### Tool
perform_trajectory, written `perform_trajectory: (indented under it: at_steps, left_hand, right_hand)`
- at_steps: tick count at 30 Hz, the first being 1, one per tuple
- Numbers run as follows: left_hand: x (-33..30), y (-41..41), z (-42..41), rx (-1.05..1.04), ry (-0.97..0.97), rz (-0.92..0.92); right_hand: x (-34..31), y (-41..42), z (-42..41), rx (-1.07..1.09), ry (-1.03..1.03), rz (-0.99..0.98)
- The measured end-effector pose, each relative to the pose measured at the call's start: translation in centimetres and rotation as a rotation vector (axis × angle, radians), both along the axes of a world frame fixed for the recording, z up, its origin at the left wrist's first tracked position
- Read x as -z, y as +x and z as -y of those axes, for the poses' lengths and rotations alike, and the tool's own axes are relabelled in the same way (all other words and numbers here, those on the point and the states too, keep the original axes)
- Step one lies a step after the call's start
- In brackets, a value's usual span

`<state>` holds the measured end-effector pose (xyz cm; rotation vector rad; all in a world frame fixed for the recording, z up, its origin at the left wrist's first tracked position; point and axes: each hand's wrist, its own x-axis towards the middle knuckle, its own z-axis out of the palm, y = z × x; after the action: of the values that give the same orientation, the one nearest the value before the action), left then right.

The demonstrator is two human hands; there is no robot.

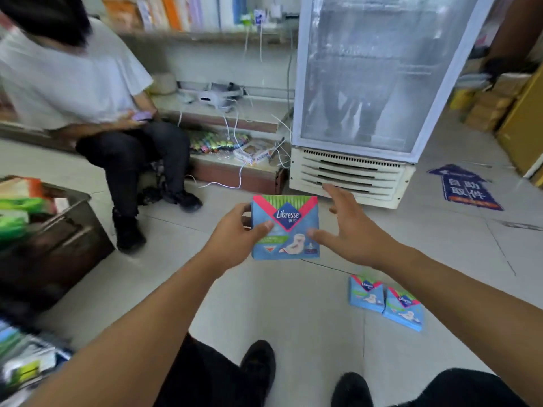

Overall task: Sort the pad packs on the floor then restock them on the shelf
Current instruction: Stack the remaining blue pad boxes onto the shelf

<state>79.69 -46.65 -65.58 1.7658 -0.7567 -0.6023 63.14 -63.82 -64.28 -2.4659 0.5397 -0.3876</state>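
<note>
A blue Libresse pad pack [286, 227] with a pink and green top is held up in front of me. My left hand [235, 230] grips its left edge, thumb on the front. My right hand [343, 227] is spread beside the pack's right edge, thumb near its lower right corner, fingers apart and not clasping it. Two more blue pad packs lie side by side on the tiled floor to the lower right, one [365, 293] partly overlapped by the other [404, 308]. A shelf [205, 36] with upright packs runs along the back wall, blurred.
A seated person in a white shirt [73, 80] holds a phone at the left. A glass-door fridge [370, 83] stands ahead. A dark bin [67, 230] with green packs sits at the left. A blue floor sticker [464, 188] lies at the right, cardboard boxes [493, 104] behind it.
</note>
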Motion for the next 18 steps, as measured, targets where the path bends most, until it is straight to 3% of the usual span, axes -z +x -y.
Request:
perform_trajectory:
  at_steps: [5, 13, 18]
  left_hand:
    - [-4.2, -0.6, -7.3, -0.141, -0.092, 0.105]
    - [-9.8, -1.1, -23.6, -0.601, -0.129, 0.269]
    - [-11.5, -2.7, -33.0, -0.847, -0.026, 0.374]
  right_hand:
    - [-2.5, 3.3, -6.5, -0.017, 0.272, 0.228]
    - [-7.5, 11.4, -19.6, -0.434, 0.397, 0.268]
    - [-9.5, 14.1, -29.1, -0.626, 0.348, 0.274]
